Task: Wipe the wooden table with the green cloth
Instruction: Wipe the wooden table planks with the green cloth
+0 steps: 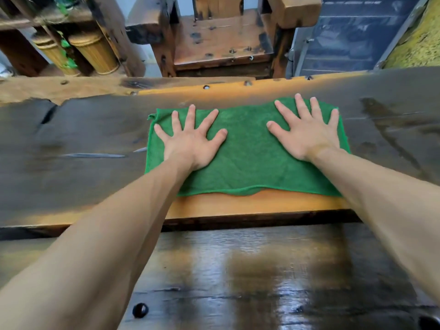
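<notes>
Wooden chair (221, 36), heavy and dark-stained, standing beyond the far edge, seat facing the viewer. Two bamboo cylinders (95, 53) sitting far left beneath a dark wooden shelf frame (47, 17). Green leaves (67, 60) showing between the cylinders.

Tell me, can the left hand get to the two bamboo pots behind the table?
Probably not from here. The left hand lies flat on the green cloth, arm already stretched out, and the bamboo pots stand past the table's far edge.
</notes>
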{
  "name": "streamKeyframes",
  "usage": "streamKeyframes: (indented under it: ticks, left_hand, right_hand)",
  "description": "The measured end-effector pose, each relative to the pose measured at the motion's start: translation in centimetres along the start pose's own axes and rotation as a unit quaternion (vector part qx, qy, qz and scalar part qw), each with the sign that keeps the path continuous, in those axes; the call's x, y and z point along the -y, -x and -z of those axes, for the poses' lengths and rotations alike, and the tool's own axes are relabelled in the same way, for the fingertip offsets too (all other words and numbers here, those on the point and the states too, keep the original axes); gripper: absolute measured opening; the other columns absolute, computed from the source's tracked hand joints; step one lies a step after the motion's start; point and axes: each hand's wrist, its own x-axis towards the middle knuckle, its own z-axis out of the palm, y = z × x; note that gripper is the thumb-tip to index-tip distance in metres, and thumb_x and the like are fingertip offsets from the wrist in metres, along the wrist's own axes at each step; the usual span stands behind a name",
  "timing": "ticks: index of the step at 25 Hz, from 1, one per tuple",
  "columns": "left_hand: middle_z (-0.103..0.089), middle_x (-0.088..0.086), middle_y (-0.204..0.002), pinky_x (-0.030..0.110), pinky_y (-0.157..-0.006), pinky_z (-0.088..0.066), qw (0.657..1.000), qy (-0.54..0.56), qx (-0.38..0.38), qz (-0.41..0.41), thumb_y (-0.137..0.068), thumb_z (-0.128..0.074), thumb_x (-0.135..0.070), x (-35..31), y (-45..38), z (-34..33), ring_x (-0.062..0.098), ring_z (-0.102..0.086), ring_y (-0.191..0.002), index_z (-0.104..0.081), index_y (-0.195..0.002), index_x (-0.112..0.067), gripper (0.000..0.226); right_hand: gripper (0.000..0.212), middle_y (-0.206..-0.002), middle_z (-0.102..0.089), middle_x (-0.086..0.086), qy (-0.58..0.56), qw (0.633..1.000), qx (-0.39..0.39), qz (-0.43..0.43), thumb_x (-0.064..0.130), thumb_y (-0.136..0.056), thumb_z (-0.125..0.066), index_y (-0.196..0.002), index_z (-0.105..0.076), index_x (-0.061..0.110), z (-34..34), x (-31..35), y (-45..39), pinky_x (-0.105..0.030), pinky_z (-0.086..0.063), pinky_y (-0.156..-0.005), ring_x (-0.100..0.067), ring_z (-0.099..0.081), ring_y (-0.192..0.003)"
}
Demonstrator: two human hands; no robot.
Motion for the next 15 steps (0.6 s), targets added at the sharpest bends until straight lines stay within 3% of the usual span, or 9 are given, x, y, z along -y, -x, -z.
streamKeyframes:
  ticks: [8,15]
  left_hand:
    - [0.01,-0.008,-0.169,0.076,-0.111,0.01,1.0,0.007,0.005,0.003,-0.089,-0.016,-0.084,-0.4,-9.7,1.0,0.034,0.012,-0.154,-0.003,-0.15,-0.065,0.065]
    - [-0.008,-0.005,-0.17,0.074,-0.113,0.007,0.999,0.014,-0.032,0.0,-0.09,-0.016,-0.081,-1.1,-13.1,1.4,0.034,0.001,-0.155,-0.011,-0.152,-0.061,0.065]
  right_hand:
    - [0.07,-0.169,0.011,0.007,-0.002,1.0,0.009,0.009,0.08,-0.091,-0.015,-0.155,-0.001,0.055,1.2,0.2,-9.3,-0.067,0.007,-0.118,-0.025,0.011,-0.155]
    - [0.072,-0.17,-0.001,0.008,-0.005,1.0,-0.02,0.008,0.081,-0.089,-0.013,-0.156,-0.011,0.054,1.3,0.3,-12.8,-0.069,0.006,-0.117,-0.025,0.006,-0.156]
